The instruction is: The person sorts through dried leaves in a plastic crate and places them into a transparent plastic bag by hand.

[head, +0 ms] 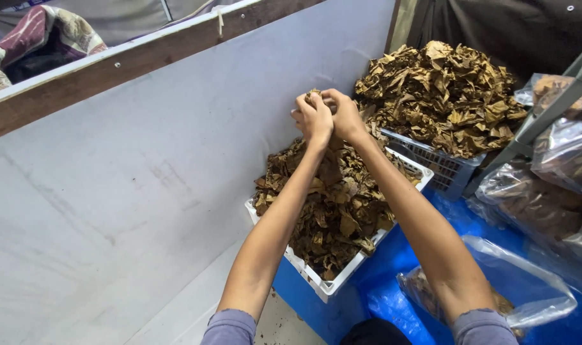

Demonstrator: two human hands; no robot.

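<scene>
Below both hands, a white crate (332,289) holds dried brown leaves (332,211). Left hand (314,119) and right hand (345,115) grip one leaf clump (314,96) closed. Beyond them, a grey crate (441,167) brims with a leaf heap (441,92).

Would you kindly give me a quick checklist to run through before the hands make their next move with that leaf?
1. Both hands on the leaf: left hand and right hand meet on a dried leaf: ok.
2. Hands above the white crate: ok.
3. White crate holds leaves: ok.
4. Rear crate has spare room: heaped, not ok.
5. Leaf whole: cannot tell.
6. Plastic bag apart from the arms: cannot tell.
</scene>
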